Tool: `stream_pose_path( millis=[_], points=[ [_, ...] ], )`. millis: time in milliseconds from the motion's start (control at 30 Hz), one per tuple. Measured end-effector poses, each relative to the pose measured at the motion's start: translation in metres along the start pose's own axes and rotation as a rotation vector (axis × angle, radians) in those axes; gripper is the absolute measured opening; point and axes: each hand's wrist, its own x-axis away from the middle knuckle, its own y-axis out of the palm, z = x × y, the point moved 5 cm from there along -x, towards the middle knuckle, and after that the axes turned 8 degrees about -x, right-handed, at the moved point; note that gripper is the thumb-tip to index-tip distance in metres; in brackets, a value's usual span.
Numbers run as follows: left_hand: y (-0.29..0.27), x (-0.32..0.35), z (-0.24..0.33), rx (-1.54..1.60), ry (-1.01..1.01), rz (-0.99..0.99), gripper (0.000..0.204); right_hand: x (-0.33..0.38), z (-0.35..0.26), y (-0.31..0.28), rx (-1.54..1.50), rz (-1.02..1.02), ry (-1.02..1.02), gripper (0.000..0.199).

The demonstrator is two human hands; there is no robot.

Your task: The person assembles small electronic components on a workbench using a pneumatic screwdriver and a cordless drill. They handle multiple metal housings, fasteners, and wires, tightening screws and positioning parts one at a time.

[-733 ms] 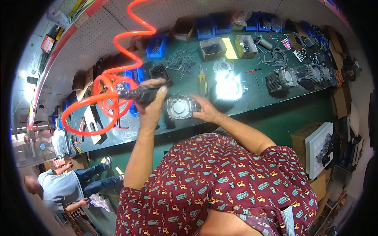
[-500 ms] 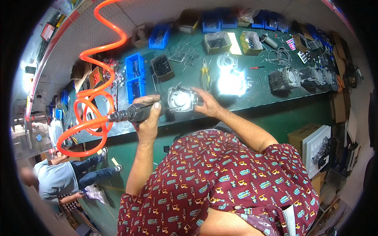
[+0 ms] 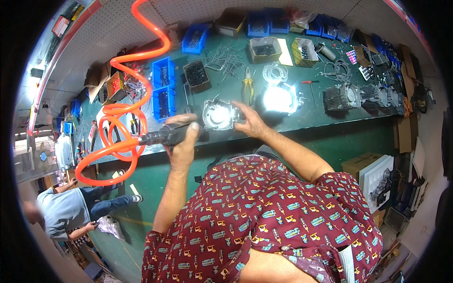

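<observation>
My left hand (image 3: pixel 183 147) is wrapped round a dark air driver (image 3: pixel 172 134), with its fingers on top and the thumb along the side. An orange coiled hose (image 3: pixel 109 150) joins the tool's left end. The tool's front end is close to the left side of a square, silvery metal housing (image 3: pixel 218 114) with a round centre, brightly lit. My right hand (image 3: pixel 253 124) grips the housing's right edge between thumb and fingers. Whether a bit touches the housing cannot be made out. Yellow-handled pliers (image 3: pixel 247 87) lie just beyond.
Another housing (image 3: pixel 279 98) lies in glare to the right, below ring-shaped gaskets (image 3: pixel 274 73). Finned cylinders (image 3: pixel 340 97) stand farther right. Blue bins (image 3: pixel 163 101) and a box of dark screws (image 3: pixel 197 76) stand left and behind. A person (image 3: pixel 71 210) stands at the far left.
The view has shifted slightly, so the bench things sit a little lower and farther right. My hands keep their hold on the driver and the housing. The person at the left has shifted slightly.
</observation>
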Motion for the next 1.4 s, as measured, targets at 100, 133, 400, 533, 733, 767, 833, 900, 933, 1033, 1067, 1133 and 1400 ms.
stream_pose_path(
  millis=[100,133,400,533,733,767,833,900,933,1033,1067,1133,1400],
  points=[
    [0.02,0.001,0.015,0.013,0.03,-0.318,0.032,0.001,0.0,-0.001,-0.018,0.005,0.004,0.082],
    [0.023,0.0,0.016,-0.031,0.052,-0.374,0.032,0.0,-0.001,-0.002,-0.016,0.006,0.006,0.081],
    [0.025,0.003,-0.004,-0.18,0.196,-0.382,0.034,-0.002,-0.01,-0.001,0.017,-0.009,-0.022,0.079],
    [0.043,0.003,0.024,-0.089,0.011,-0.234,0.028,0.0,-0.006,-0.004,0.029,-0.01,-0.042,0.078],
    [0.041,0.01,0.013,-0.028,0.091,-0.124,0.021,0.002,-0.007,-0.005,0.043,-0.014,-0.053,0.079],
    [0.042,0.011,0.014,-0.015,0.069,-0.077,0.02,0.002,-0.006,-0.005,0.039,-0.021,-0.056,0.079],
    [0.041,0.014,0.015,-0.05,0.093,-0.085,0.022,0.001,-0.004,-0.004,0.033,-0.034,-0.072,0.08],
    [0.044,0.012,0.014,-0.099,0.125,-0.079,0.024,-0.002,0.0,-0.004,0.055,-0.036,-0.063,0.081],
    [0.044,0.015,0.015,-0.162,0.11,-0.068,0.028,0.0,-0.001,-0.003,0.04,-0.045,-0.048,0.08],
    [0.051,0.015,0.02,-0.135,0.039,-0.022,0.029,-0.004,-0.004,-0.006,0.031,-0.063,-0.026,0.079],
    [0.053,0.017,0.02,-0.084,-0.004,-0.005,0.028,-0.004,-0.004,-0.006,0.034,-0.068,-0.019,0.079],
    [0.048,0.018,0.014,-0.113,0.057,0.021,0.028,-0.004,-0.002,-0.005,0.029,-0.062,-0.029,0.079],
    [0.031,0.022,0.002,-0.019,0.081,0.233,0.022,0.001,-0.004,-0.005,0.053,-0.02,-0.088,0.078]
  ],
)
